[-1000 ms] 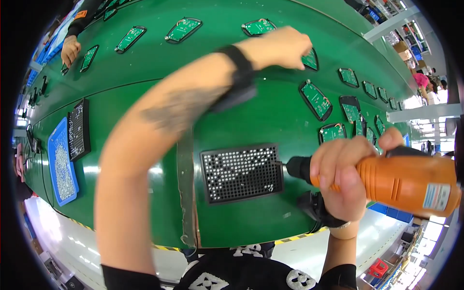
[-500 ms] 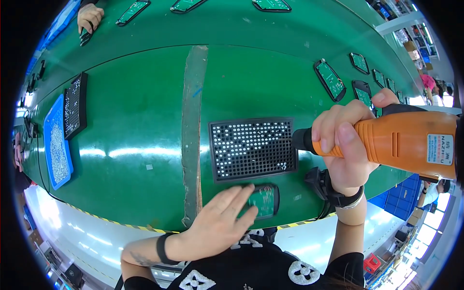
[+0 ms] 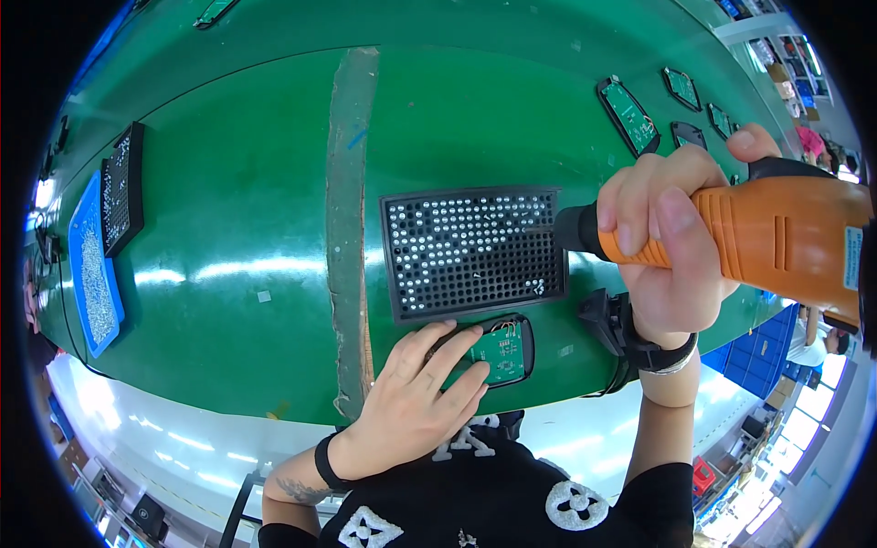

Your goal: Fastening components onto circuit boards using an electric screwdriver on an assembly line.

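My right hand (image 3: 671,233) is wrapped round an orange electric screwdriver (image 3: 786,242) with a black nose. It lies sideways, nose to the left, over the right edge of a black screw tray (image 3: 475,310). The tray's holes are partly filled with silvery screws, mostly in the far and left rows. Below the tray, my left hand (image 3: 420,393) holds the left side of a green circuit board (image 3: 507,356) in a black case. Its thumb and fingers reach onto the board and cover its left part. Thin wires show at the board's far edge.
A black stand (image 3: 603,320) is right of the tray. More cased boards (image 3: 630,119) lie at the far right. At the left are a blue bin (image 3: 96,283) of small silvery parts and a second black tray (image 3: 121,187). A worn strip (image 3: 347,228) crosses the green table.
The view has shifted, and another person's hand at the far left has left it. My left hand has settled further onto the board. My right hand still grips the screwdriver by the tray.
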Available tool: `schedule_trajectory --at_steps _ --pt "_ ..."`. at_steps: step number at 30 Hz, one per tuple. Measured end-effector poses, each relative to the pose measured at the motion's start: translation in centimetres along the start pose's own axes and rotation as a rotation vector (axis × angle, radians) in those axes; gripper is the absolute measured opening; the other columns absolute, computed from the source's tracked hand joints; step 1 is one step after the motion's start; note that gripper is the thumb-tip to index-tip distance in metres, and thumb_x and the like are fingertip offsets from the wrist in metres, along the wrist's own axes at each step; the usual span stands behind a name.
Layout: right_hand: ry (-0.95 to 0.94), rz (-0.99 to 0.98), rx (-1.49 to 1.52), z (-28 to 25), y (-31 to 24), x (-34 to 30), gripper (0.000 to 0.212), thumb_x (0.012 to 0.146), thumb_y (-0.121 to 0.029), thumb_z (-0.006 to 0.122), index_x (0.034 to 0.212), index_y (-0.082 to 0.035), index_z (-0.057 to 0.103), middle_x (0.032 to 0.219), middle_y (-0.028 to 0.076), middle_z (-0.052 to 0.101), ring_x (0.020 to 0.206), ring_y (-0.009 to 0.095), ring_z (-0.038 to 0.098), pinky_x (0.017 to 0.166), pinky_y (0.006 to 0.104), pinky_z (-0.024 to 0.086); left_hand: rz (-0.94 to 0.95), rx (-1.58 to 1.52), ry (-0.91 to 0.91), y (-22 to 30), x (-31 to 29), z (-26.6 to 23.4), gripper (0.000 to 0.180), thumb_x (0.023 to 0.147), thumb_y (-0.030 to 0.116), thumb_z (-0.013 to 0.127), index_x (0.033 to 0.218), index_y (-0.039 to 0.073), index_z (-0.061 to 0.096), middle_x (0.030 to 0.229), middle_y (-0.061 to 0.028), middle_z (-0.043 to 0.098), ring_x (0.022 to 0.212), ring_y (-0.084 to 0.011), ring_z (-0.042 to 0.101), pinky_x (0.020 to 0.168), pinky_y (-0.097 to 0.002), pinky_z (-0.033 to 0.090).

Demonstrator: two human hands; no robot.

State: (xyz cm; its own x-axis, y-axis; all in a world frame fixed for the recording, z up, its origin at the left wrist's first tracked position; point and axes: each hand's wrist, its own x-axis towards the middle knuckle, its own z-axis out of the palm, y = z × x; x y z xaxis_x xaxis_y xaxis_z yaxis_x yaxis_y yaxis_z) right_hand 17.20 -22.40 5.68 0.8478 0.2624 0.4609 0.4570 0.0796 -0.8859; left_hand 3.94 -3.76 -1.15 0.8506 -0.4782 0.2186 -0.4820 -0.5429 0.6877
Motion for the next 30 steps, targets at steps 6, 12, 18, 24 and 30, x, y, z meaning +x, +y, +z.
schedule_trajectory --at_steps 6,12,18,24,30 --pt "-0.002 -0.141 0.18 0.0 -3.0 -2.3 0.039 0.082 -0.004 0.052 0.118 -0.01 0.039 0.065 0.002 0.049 0.051 0.012 0.05 0.05 0.0262 0.045 -0.007 -0.037 0.013 -0.3 0.0 0.1 0.029 0.068 0.01 0.071 0.093 0.005 0.059 0.115 -0.0117 0.053 0.107 -0.0329 0.047 0.086 -0.0417 0.043" --pt "-0.214 -0.283 0.324 0.1 -7.2 -8.8 0.046 0.073 0.002 0.067 0.11 -0.004 0.04 0.062 0.007 0.059 0.043 0.014 0.056 0.039 0.0281 0.051 0.009 -0.037 0.035 -0.5 -0.3 0.1 0.029 0.067 0.008 0.07 0.093 0.003 0.058 0.114 -0.0127 0.052 0.106 -0.0313 0.048 0.084 -0.0422 0.045" --pt "-0.041 -0.291 0.195 2.3 -6.2 -11.7 0.049 0.072 0.004 0.068 0.11 -0.005 0.039 0.06 0.008 0.058 0.044 0.016 0.057 0.039 0.0295 0.051 -0.007 -0.067 0.031 -0.4 -0.3 0.5 0.036 0.066 0.005 0.072 0.098 0.006 0.057 0.116 -0.0111 0.053 0.105 -0.0322 0.049 0.085 -0.0422 0.043" --pt "-0.115 -0.216 0.182 2.2 -6.0 -11.6 0.051 0.071 0.005 0.067 0.111 -0.007 0.038 0.058 0.007 0.057 0.043 0.017 0.056 0.039 0.0291 0.051 -0.002 -0.065 0.035 -0.5 -0.4 0.4 0.037 0.065 0.005 0.072 0.099 0.007 0.056 0.117 -0.0114 0.053 0.105 -0.032 0.05 0.085 -0.0423 0.042" --pt "-0.182 -0.161 0.236 1.8 -6.0 -11.5 0.052 0.066 0.013 0.065 0.1 -0.009 0.032 0.058 0.012 0.056 0.045 0.024 0.055 0.045 0.0357 0.051 0.002 -0.072 0.041 -0.6 -0.5 0.6 0.038 0.066 0.005 0.072 0.1 0.007 0.055 0.117 -0.0114 0.053 0.105 -0.032 0.05 0.085 -0.0425 0.042"
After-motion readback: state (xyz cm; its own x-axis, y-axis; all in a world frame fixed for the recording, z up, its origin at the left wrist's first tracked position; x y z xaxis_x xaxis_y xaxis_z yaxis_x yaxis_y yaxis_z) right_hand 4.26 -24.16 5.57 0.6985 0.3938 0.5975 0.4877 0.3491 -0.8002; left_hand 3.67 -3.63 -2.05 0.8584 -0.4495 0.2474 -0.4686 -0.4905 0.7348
